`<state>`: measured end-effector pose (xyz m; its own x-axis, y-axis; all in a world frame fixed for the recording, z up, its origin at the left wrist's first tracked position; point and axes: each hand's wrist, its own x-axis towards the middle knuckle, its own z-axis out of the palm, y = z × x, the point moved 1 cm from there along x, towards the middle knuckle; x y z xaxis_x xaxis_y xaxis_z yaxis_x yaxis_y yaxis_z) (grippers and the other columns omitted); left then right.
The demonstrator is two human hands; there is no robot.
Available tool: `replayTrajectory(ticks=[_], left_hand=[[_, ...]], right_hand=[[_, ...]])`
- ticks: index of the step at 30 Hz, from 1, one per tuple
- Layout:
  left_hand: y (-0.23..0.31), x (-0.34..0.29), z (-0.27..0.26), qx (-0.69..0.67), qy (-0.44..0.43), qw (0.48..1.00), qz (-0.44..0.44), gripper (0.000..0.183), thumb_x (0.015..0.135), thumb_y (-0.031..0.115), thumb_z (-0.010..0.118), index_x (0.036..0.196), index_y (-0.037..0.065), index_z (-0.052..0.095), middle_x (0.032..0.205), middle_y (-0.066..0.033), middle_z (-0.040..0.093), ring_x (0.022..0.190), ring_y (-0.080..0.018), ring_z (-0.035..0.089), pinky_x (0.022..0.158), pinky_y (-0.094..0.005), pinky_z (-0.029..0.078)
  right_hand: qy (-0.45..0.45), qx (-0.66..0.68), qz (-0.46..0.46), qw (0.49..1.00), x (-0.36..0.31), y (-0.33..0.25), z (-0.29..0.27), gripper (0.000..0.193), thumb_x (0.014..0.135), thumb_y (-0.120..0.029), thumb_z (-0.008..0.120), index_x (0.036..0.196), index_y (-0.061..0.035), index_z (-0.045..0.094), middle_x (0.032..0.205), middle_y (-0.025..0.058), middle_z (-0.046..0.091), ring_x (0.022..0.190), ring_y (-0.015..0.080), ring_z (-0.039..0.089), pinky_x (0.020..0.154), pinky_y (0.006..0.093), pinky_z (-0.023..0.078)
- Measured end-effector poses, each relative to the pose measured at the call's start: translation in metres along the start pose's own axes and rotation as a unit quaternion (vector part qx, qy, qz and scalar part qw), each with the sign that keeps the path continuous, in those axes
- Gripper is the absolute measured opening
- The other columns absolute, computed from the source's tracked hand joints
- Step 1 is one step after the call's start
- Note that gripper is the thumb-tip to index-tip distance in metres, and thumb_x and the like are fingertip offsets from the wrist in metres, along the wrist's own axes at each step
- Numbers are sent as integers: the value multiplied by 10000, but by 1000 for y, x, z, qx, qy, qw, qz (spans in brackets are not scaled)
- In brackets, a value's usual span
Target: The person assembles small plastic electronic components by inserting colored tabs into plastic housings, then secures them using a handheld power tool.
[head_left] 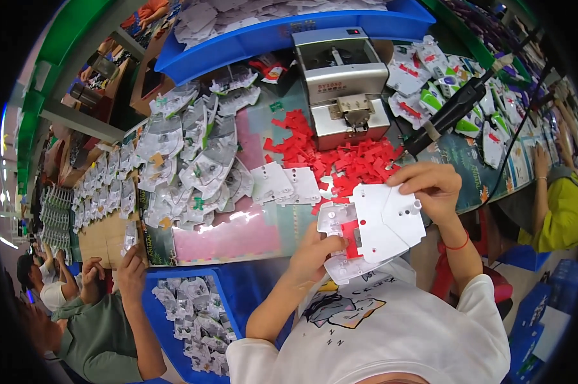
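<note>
**White plastic panel and pale shell held together above the lap**

Cotton-white, the printed T-shirt is nearest, and the panel is just beyond it, off the table's front edge. Flat and angular, with slanted corners, the panel has a crease across its face, a few small holes, one showing red, a dark spot near the right side and a short round peg at that edge. It overlaps the shell, whose rounded, glossy rim shows at the left and below. A bright red piece lies in the exposed part of the shell, beside the panel's left edge.

The left hand has its fingers curled around the shell's left side, with the thumb on top at the red piece; how hard it presses, I cannot tell. The right hand pinches the panel's upper edge, thumb and fingers closed together.

Farther off, two white panels lie on the table, next to a loose heap of red pieces. Grey-white parts are piled to the left. Behind the heap stands a silver machine, and beyond it a blue tray full of white pieces.
</note>
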<state>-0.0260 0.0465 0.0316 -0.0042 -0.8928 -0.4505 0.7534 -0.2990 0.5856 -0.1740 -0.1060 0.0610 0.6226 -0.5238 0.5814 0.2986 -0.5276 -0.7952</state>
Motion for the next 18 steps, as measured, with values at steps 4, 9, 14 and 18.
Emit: replayTrajectory(ticks=[4,9,14,18], left_hand=[[-3,6,2,15,-4,1000,-7,401,654,-36,476,1056,-32,477,922,-80,575,811,-145,574,705,-282,463],[-1,10,11,39,-13,999,-15,361,665,-24,486,1027,-19,489,893,-70,572,795,-133,565,683,-275,452],[-5,13,13,70,16,997,-12,307,680,-10,507,986,-3,501,863,-56,561,767,-123,555,667,-273,449],[-2,13,20,77,25,996,23,277,699,-2,514,976,-4,501,852,-49,556,752,-114,548,661,-272,451]], right_hand=[[-35,7,12,999,-17,1,-8,158,606,96,590,732,9,626,801,171,633,701,233,628,613,269,497],[-62,-38,-4,997,-26,8,-17,202,607,132,567,754,5,622,829,158,634,747,249,632,641,281,506],[-56,-124,-22,991,-24,3,-23,256,612,125,533,799,-17,636,869,143,630,774,259,626,641,285,506],[-38,-228,-27,973,-20,-14,-24,293,613,86,557,859,-46,646,883,115,620,742,243,605,591,275,489]])
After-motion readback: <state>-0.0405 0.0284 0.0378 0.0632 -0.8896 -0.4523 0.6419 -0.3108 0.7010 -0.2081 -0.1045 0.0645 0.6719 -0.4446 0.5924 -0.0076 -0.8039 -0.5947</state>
